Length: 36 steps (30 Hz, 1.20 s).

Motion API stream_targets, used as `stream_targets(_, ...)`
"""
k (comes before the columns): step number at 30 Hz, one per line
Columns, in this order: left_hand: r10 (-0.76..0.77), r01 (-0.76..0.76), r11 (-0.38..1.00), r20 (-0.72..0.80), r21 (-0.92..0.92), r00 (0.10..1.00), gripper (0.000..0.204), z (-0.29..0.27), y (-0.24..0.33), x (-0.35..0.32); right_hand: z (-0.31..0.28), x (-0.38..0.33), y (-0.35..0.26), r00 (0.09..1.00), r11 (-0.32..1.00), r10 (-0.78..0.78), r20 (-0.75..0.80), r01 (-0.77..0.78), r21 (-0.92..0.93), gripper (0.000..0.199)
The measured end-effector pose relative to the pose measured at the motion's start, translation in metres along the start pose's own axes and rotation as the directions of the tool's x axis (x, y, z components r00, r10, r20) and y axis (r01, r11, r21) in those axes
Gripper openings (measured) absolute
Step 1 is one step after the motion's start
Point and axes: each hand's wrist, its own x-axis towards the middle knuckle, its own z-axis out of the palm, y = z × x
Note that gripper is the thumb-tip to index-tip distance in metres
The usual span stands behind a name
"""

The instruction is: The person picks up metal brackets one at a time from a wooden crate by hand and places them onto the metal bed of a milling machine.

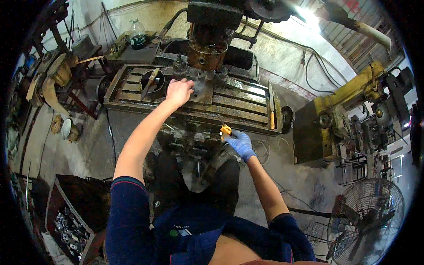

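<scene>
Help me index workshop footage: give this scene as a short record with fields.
Left hand: bare, over the slotted milling-machine table; grip unclear
Right hand: blue-gloved, holding a yellow tool, possibly an air gun
Table, left: black round pan
Table, right: yellow-handled file
Lower left: open box of metal pieces
Lower right: caged fan

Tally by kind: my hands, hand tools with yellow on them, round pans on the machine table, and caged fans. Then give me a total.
Hands: 2 (bare left hand, gloved right hand)
Tools with yellow: 2 (held tool, long tool on the machine table)
Round pan: 1
Caged fan: 1
Total: 6
</scene>
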Motion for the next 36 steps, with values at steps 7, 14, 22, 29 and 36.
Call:
stream_targets(7,0.005,-0.005,0.996,-0.008,-0.090,1.000,0.018,0.020,-0.004,0.024,-0.030,-0.054,0.019,0.990,0.965,-0.009,0.142,-0.029,0.260,0.036)
stream_targets(14,-0.037,0.029,0.994,-0.067,-0.108,0.997,0.020,0.040,0.005,0.043,-0.079,-0.086,0.037,0.992,0.985,0.123,-0.030,-0.118,0.127,0.024)
stream_targets(22,-0.406,0.405,0.905,0.017,-0.131,0.914,0.032,0.026,0.016,0.049,-0.194,-0.066,-0.075,0.884,0.961,-0.273,-0.378,0.272,-0.058,0.021)
stream_targets(29,-0.361,0.354,0.915,0.001,-0.194,0.933,0.036,0.039,0.003,0.057,-0.348,-0.039,-0.286,0.242,0.266,-0.708,-0.664,0.962,0.067,0.044)
stream_targets(36,-0.350,0.348,0.916,0.024,-0.198,0.936,0.037,0.039,0.002,0.059,-0.318,-0.059,-0.269,0.187,0.287,-0.716,-0.672,0.957,-0.040,0.029)
